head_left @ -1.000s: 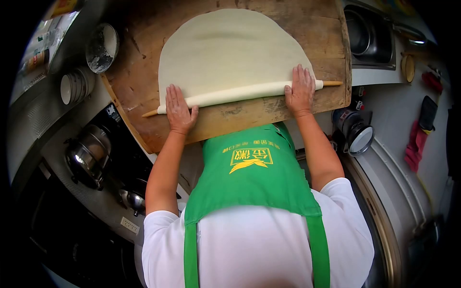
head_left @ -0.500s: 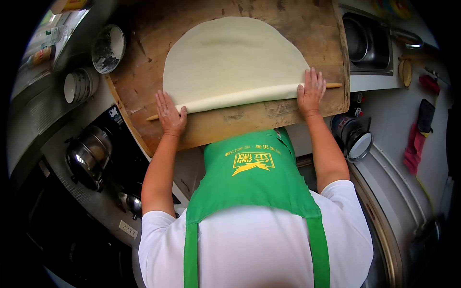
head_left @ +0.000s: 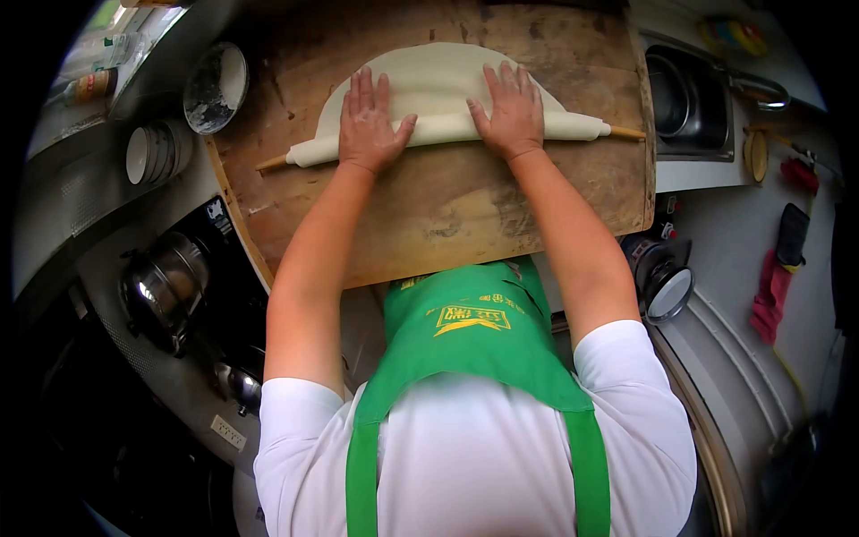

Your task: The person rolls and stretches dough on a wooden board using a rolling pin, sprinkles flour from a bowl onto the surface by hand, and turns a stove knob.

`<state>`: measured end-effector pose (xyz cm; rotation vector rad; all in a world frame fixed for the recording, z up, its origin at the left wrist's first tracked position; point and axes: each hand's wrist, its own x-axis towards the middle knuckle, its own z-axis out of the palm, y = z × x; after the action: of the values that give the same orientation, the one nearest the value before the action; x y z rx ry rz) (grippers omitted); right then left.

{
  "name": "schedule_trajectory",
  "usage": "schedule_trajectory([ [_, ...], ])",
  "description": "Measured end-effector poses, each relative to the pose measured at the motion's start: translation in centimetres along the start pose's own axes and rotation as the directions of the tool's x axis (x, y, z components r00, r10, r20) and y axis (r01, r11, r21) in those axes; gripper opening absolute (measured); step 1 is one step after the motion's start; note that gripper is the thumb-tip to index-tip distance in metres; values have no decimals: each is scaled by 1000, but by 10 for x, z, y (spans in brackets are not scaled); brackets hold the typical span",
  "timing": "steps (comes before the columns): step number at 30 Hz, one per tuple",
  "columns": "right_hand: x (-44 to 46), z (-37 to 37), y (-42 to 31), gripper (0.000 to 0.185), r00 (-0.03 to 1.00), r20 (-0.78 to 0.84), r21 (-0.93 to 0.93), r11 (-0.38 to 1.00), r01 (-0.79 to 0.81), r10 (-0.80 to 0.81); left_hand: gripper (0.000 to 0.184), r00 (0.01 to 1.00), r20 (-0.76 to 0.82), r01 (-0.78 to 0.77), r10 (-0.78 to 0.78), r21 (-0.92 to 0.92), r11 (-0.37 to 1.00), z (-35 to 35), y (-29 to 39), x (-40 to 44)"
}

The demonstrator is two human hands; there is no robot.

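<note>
"Dough sheet [head_left: 438, 83], one: how is it placed?"

"It lies on one wooden board [head_left: 447, 228], toward the edge farther from the person. Its far part is flat with a rounded outline; its near part is wound around one rolling pin [head_left: 628, 133], whose two bare ends project at left and right."

"And the hands?"

"Two are shown. Left hand [head_left: 373, 127] and right hand [head_left: 513, 115] rest palm-down on the roll, well apart from each other and inward of the pin's ends. Both are spread flat, thumbs held away and turned toward each other, fingers reaching forward over the flat part. Neither is pinching anything."

"What stands about the board?"

"Beside its left edge, one bowl [head_left: 201, 85] with white residue inside, and near that a stack of smaller bowls [head_left: 139, 155], too dim to count. To the right, one sink [head_left: 735, 134]. One green apron [head_left: 465, 358] covers the person's front."
</note>
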<state>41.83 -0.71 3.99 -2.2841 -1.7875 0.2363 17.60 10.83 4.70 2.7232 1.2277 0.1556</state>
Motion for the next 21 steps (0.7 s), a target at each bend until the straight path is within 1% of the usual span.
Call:
schedule_trajectory([
  [1, -5, -1, 3, 73, 998, -46, -25, 999, -45, 44, 90, 1000, 20, 11, -11, -8, 1000, 2, -2, -14],
  [2, -23, -5, 2, 73, 993, -76, -44, 994, -98, 94, 91, 997, 39, 65, -64, -23, 998, -1, -7, -40],
  [3, -56, -6, -2, 73, 993, -73, -46, 994, -97, 94, 92, 994, 21, 109, -108, -34, 993, -1, -10, -48],
  [4, -88, -1, -3, 72, 992, -60, -36, 993, -113, 111, 91, 991, 36, 128, -128, -2, 992, 4, -2, -77],
  [5, -92, 3, 3, 70, 990, -47, -21, 991, -131, 130, 90, 988, 53, 145, -146, 32, 989, 9, 4, -102],
  [6, -84, -2, 13, 70, 990, -59, -19, 992, -128, 126, 90, 989, 41, 143, -145, 37, 989, 7, 0, -94],
  [8, -96, -4, 23, 70, 1000, -17, 4, 1000, -21, 21, 89, 996, 85, 1, 4, -58, 998, -2, -12, -116],
  [9, -81, -3, 33, 72, 996, -84, -25, 999, 32, -33, 90, 997, 76, -11, 14, -42, 999, -6, -22, -99],
  [10, -54, -6, 42, 73, 990, -134, -78, 995, -54, 43, 92, 999, 46, -3, 1, 42, 999, -2, -38, -78],
  [11, -37, -7, 49, 73, 976, -178, -126, 981, -147, 123, 92, 992, 4, 128, -130, 135, 983, 0, -52, -57],
  [12, -33, -1, 56, 73, 978, -167, -126, 981, -149, 127, 91, 964, -39, 264, -262, 94, 960, 4, -75, -43],
  [13, -29, 2, 66, 73, 954, -183, -43, 968, -248, 236, 91, 965, -32, 263, -261, 89, 961, 1, -90, -54],
  [14, -26, -1, 77, 73, 918, -202, 36, 939, -343, 342, 91, 966, 7, 257, -258, 46, 965, -3, -101, -62],
  [15, -40, -6, 81, 73, 917, -212, 29, 940, -339, 337, 92, 966, 40, 257, -257, 5, 966, -7, -103, -71],
  [17, -101, -7, 73, 72, 952, -84, -85, 949, -302, 295, 94, 969, 8, 247, -247, -40, 968, -2, -96, -119],
  [18, -121, -5, 73, 72, 953, -87, -83, 951, -298, 291, 96, 976, -34, 214, -215, -32, 976, 5, -96, -144],
  [20, -148, -2, 78, 71, 964, -182, -57, 976, -210, 196, 96, 980, -19, 196, -197, -24, 980, 7, -99, -161],
  [21, -139, -2, 85, 71, 960, -193, -52, 975, -218, 204, 96, 984, -7, 176, -176, -20, 984, 8, -102, -158],
])
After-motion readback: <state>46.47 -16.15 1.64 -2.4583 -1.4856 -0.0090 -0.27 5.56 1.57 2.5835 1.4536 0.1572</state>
